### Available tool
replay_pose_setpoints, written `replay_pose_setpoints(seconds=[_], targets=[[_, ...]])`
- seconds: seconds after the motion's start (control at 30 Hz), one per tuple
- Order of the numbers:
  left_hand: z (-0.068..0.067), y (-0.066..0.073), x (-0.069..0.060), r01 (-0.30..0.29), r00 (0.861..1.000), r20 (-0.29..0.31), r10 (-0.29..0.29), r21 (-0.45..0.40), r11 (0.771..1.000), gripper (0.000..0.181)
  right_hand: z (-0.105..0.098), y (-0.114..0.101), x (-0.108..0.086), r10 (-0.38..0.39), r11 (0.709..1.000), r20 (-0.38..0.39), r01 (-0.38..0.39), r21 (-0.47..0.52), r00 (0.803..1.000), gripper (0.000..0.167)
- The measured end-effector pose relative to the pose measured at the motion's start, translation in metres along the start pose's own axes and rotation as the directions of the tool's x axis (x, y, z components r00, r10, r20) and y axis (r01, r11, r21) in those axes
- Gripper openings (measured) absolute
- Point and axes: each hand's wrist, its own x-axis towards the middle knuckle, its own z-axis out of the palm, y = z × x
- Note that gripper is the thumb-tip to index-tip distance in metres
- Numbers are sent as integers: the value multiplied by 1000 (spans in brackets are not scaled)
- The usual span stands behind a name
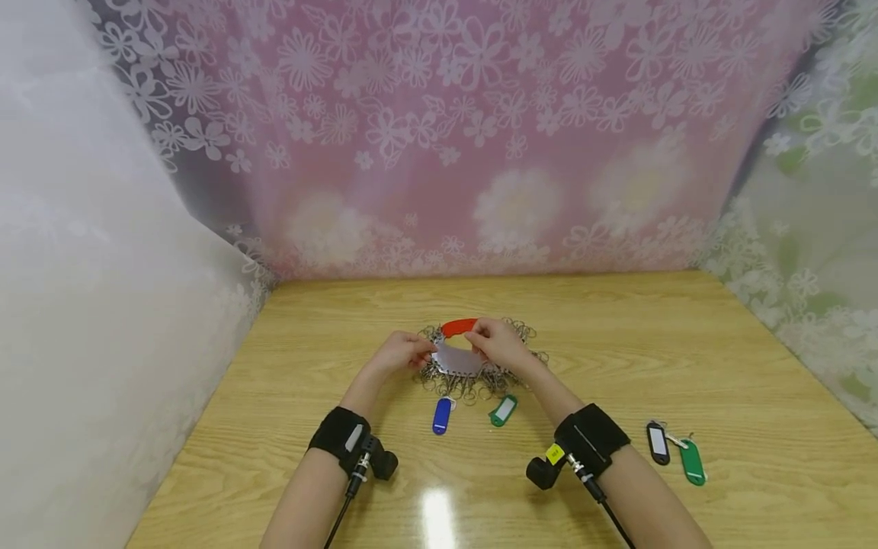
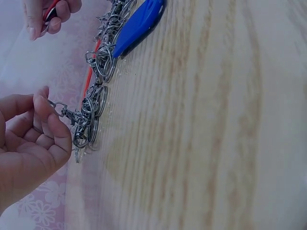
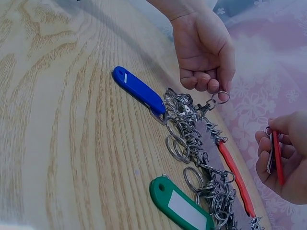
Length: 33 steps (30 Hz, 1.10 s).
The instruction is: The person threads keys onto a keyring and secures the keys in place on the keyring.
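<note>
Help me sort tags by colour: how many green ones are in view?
2: one green tag right of the blue tag, another green tag beside the black tag. More may be hidden.

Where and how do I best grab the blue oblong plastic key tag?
I'd pinch both long edges of the blue oblong plastic key tag toward its near end, coming from above and the head view's near side. It's narrow, points away lengthwise, and its far end sits close to the tangled silver metal rings, which could snag.
</note>
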Motion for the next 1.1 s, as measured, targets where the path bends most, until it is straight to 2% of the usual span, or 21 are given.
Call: replay_pose_setpoints(seconds=[0.23,0.5,0.67,0.83,1.0,1.1], targets=[[3,3,0,14,1000,-28,-14,-7,1000,25,0,2,-2,-21,999,0,21,-37,1000,23],[6,4,-3,-12,995,-99,26,145,989,22,3,3,-2,-7,999,-5,6,-41,1000,22],[7,4,-3,-38,991,-117,64,213,976,20,8,2,1,23,997,28,-20,-80,999,22],[10,6,-3,-40,986,-146,81,263,964,16,14,-2,6,40,995,66,-34,-89,997,20],[12,6,-4,-56,982,-151,115,349,936,16,22,-8,11,10,998,46,-7,-56,999,18],[13,5,-4,-84,980,-128,150,420,904,17,27,-11,14,9,998,10,-8,-63,1000,17]])
